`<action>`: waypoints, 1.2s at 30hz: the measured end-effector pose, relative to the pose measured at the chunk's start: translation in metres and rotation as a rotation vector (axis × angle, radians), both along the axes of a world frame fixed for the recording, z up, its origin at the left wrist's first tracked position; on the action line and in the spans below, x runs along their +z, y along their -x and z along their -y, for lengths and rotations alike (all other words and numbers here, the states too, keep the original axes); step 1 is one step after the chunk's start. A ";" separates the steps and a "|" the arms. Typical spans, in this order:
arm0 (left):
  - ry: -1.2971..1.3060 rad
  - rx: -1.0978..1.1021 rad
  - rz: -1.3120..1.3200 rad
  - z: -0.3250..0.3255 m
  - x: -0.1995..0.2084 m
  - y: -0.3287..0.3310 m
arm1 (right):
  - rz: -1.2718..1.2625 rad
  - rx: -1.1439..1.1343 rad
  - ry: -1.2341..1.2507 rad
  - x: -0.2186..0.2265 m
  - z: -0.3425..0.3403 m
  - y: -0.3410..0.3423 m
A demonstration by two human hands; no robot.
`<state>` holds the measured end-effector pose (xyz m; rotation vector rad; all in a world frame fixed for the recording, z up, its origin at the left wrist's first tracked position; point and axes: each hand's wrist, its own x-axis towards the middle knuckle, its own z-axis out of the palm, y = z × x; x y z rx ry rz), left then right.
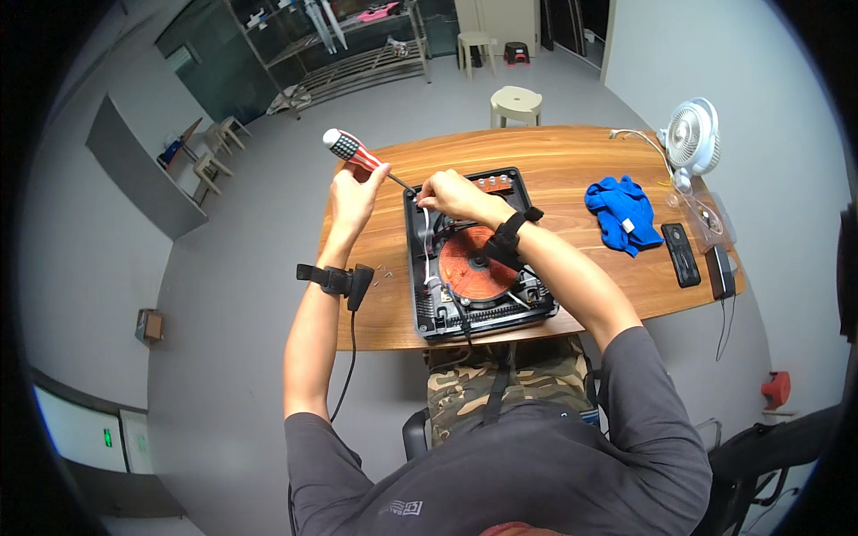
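Observation:
My left hand [354, 198] is closed around a screwdriver [350, 148] with a stars-and-stripes handle and white end cap. Its dark shaft slants down to the far left corner of an opened induction cooker [414, 268]. At that corner my right hand [454, 194] has its fingers pinched by the screwdriver tip; whatever lies between them is hidden. The cooker's black housing lies on the table, showing a round copper-coloured coil [474, 265], white wires and dark inner parts. Left of it, several small screws [384, 271] lie loose on the wood.
On the wooden table [375, 326], to the right, are a crumpled blue cloth [623, 214], a black rectangular device [681, 255], a dark box-shaped thing [719, 272] with a cable and a white fan [693, 138]. A pale stool [517, 103] stands beyond the far edge.

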<state>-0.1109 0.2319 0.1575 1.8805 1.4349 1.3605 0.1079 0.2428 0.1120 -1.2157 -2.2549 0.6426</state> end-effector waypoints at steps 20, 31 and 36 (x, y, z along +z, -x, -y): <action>0.278 0.183 -0.153 0.090 -0.039 0.138 | 0.592 0.142 0.090 -0.052 0.020 0.146; 0.294 0.135 -0.199 0.091 -0.038 0.128 | 0.580 0.115 0.147 -0.054 0.021 0.146; 0.289 0.116 -0.219 0.092 -0.035 0.122 | 0.564 0.149 0.183 -0.041 0.017 0.137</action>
